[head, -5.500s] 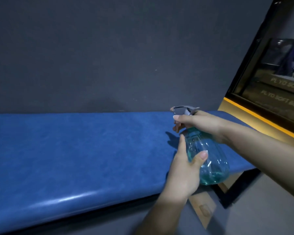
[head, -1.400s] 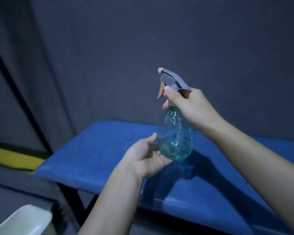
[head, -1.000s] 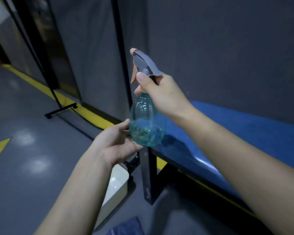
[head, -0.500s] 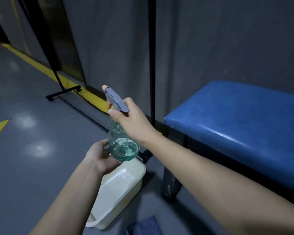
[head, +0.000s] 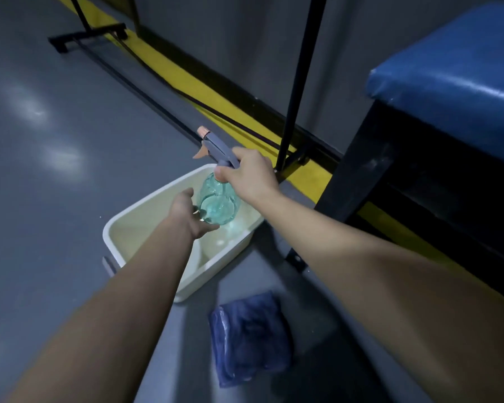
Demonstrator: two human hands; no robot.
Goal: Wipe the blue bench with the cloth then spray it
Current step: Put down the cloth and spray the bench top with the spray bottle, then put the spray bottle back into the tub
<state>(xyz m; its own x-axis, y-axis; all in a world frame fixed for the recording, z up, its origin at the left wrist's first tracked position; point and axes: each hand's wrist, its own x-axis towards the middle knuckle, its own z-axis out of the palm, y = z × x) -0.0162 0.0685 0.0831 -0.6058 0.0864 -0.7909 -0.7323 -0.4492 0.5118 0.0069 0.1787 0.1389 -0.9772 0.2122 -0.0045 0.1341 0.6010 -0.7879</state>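
My right hand (head: 249, 174) grips the neck of a teal see-through spray bottle (head: 218, 203) with a grey trigger head. My left hand (head: 190, 214) cups the bottle's bottom and side from the left. The bottle hangs upright just over the inside of a white plastic bin (head: 122, 228) on the floor. The blue padded bench (head: 454, 71) is at the upper right on a black frame. A crumpled blue cloth (head: 249, 334) lies on the grey floor in front of the bin.
A black upright pole (head: 298, 74) stands between the bin and the bench. Along the dark wall's foot runs a yellow floor stripe (head: 186, 80). A black stand base (head: 85, 40) sits at the upper left. Grey floor stretches to the left.
The bottle, held in both hands, has gone from over the bench down and left to just above the white bin. My view has tilted down to the floor, bringing the cloth into sight.
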